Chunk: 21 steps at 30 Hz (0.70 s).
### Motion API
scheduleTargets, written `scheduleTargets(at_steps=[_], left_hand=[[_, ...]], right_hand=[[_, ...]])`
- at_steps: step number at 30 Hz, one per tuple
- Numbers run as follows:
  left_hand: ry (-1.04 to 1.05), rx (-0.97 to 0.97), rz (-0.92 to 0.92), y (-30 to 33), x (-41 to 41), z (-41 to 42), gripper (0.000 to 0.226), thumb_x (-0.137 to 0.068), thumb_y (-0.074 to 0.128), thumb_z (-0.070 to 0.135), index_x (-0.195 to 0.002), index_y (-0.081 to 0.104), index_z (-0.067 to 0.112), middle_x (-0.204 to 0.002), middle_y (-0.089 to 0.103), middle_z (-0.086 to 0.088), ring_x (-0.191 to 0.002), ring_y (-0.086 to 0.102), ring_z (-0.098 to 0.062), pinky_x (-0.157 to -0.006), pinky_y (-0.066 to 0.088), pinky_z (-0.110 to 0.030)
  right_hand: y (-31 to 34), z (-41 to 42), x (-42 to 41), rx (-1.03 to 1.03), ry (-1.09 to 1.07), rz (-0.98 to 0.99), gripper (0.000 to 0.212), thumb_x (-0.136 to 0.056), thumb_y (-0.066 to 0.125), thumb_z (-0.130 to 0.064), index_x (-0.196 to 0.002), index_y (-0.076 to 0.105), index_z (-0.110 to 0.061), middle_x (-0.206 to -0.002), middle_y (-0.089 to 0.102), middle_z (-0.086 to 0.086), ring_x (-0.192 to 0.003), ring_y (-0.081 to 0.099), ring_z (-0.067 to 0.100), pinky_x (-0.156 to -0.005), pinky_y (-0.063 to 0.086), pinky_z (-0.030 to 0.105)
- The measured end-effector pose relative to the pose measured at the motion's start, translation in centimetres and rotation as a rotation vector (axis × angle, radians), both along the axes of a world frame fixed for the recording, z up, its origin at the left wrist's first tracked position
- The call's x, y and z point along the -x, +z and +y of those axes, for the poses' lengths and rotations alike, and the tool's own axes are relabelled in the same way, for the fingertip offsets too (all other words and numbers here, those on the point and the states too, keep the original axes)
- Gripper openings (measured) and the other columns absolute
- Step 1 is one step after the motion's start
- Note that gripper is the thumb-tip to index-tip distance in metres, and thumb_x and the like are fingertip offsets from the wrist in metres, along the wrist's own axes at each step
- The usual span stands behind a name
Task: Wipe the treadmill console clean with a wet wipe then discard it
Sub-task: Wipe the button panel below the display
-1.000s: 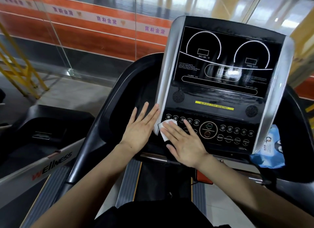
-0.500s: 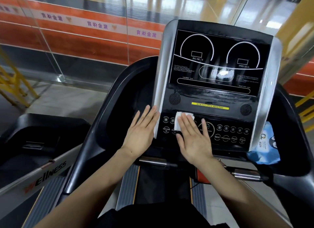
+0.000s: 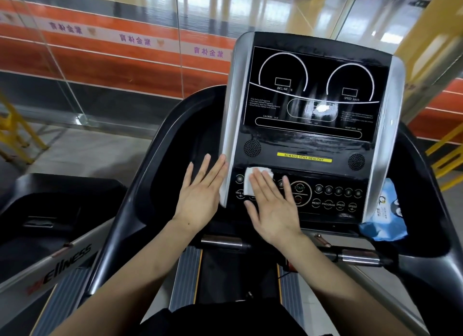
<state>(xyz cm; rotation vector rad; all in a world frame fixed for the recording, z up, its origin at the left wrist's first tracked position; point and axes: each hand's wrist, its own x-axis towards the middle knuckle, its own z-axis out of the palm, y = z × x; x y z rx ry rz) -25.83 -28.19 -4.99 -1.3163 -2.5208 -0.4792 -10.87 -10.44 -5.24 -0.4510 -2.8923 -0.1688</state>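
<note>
While both forearms reach up from the bottom of the view, a person leans over the running belt (image 3: 235, 273) toward the treadmill console (image 3: 310, 125). Just below the console, two chrome handle grips (image 3: 221, 243) flank the gap where the wrists pass. The left hand (image 3: 200, 195) lies flat, fingers straight and slightly spread, on the dark tray (image 3: 175, 145) beside the console, its fingertips touching the console's silver left edge (image 3: 231, 125). The right hand (image 3: 271, 205) lies palm down on the button panel (image 3: 335, 195) at the console's lower end, fingers straight and a little apart, pressing a white wet wipe (image 3: 250, 181) against the buttons. The wipe shows past the fingertips, at the panel's left end, just under the yellow strip (image 3: 304, 157) and left of the round START button (image 3: 299, 189). The panel's right half lies uncovered. To the right of the console, a blue wipes pack (image 3: 385, 217) sits in the matching dark tray, leaning against the console's silver right edge. Above the panel, streaks catch the light on the black display (image 3: 315, 95). Left of the console stands a neighbouring treadmill (image 3: 62, 258). Beyond the console runs a glass wall (image 3: 125, 67) with an orange band.
</note>
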Motion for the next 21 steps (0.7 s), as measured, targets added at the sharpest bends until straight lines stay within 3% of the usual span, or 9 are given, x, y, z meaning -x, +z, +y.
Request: scheduleTargets(at_steps=[6,12,17,21], left_hand=[[0.02,0.037,0.025,-0.2,0.1,0.0,0.074,-0.107,0.044,0.018,-0.169,0.004,0.023,-0.177,-0.005,0.01,-0.163,-0.004,-0.027,-0.13,0.01,-0.059],[0.041,0.056,0.034,-0.3,-0.1,0.1,0.078,-0.104,0.051,0.023,-0.167,0.005,0.023,-0.176,-0.003,0.008,-0.163,-0.001,-0.029,-0.13,0.014,-0.06],[0.056,0.058,0.008,-0.5,-0.4,0.5,0.085,-0.099,0.054,0.025,-0.168,0.004,0.022,-0.177,-0.003,0.007,-0.163,-0.002,-0.028,-0.13,0.012,-0.058],[0.071,0.065,0.02,-0.5,-0.4,0.5,0.086,-0.101,0.057,0.021,-0.168,0.003,0.022,-0.177,-0.005,0.007,-0.163,-0.002,-0.028,-0.13,0.012,-0.059]], right_hand=[[-0.9,-0.5,-0.1,0.075,-0.069,0.023,0.069,-0.112,0.014,-0.056,-0.17,0.006,-0.021,-0.179,-0.002,-0.005,-0.165,-0.007,0.015,-0.132,-0.01,0.05],[-0.4,-3.7,3.4,0.073,0.045,0.032,0.066,-0.112,0.017,-0.054,-0.17,0.017,-0.023,-0.179,0.006,-0.002,-0.166,-0.003,0.019,-0.133,0.004,0.056],[-0.6,-3.4,3.2,0.112,0.039,0.067,0.072,-0.111,0.017,-0.058,-0.171,0.004,-0.02,-0.179,-0.001,-0.005,-0.165,-0.009,0.013,-0.133,-0.005,0.054],[-0.9,-2.9,2.8,0.078,0.038,0.076,0.069,-0.113,0.022,-0.054,-0.171,0.006,-0.02,-0.179,0.0,-0.005,-0.165,-0.007,0.011,-0.133,-0.002,0.056]])
